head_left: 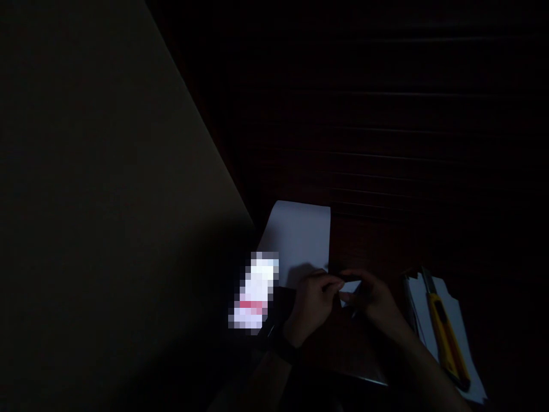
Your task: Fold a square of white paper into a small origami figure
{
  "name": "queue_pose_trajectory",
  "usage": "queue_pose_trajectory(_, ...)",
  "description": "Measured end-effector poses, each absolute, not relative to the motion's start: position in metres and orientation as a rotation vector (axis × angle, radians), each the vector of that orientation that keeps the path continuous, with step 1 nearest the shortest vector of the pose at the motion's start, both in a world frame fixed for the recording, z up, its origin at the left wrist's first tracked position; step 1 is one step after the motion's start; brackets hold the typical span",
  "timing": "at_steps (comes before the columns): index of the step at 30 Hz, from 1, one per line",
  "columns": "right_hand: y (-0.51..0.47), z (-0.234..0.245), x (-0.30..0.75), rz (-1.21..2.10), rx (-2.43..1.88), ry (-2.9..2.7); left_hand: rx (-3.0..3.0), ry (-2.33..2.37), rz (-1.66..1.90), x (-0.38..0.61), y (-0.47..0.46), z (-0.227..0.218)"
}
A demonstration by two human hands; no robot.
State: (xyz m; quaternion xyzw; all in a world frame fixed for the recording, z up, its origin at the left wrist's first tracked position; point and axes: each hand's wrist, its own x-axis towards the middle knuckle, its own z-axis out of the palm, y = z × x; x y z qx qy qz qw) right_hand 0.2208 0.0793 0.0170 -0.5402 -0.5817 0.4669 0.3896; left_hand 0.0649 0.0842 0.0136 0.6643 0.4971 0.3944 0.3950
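Both hands meet over a dark tabletop at a small folded piece of white paper [350, 292]. My left hand [315, 297], with a dark band at the wrist, is closed, its thumb and fingertips pinching the paper's left side. My right hand [374, 297] grips the same paper from the right, fingers curled around it. Part of the paper is hidden by the fingers, and the dim light blurs its exact shape. Just beyond my left hand lies a large white sheet [300, 234], with the hand's shadow on its lower part.
A lit phone screen [255, 292], pixelated, stands left of my left hand. At the right, a yellow utility knife [446, 335] rests on a stack of white papers [465, 343]. A pale wall [107, 171] rises at the left; dark wooden panelling [386, 126] is behind.
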Motion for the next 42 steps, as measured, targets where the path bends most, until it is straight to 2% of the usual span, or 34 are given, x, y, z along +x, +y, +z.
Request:
queue_pose_trajectory(8,0.079,0.014,0.224,1.321,-1.375,-1.505,1.870,1.242,0.879,0.062,0.079,0.025)
queue_pose_trajectory(18,0.078,0.022,0.221,1.333,-1.374,-1.579,1.959,1.201,0.817,0.062,0.077,0.028)
queue_pose_trajectory(27,0.078,0.018,0.224,1.337,-1.407,-1.543,1.859,1.172,0.818,0.063,0.079,0.022)
queue_pose_trajectory(34,0.077,0.019,0.228,1.506,-1.317,-1.384,1.727,1.149,0.812,0.062,0.082,0.026)
queue_pose_trajectory(42,0.077,0.026,0.225,1.557,-1.242,-1.460,1.818,1.125,0.759,0.065,0.078,0.035)
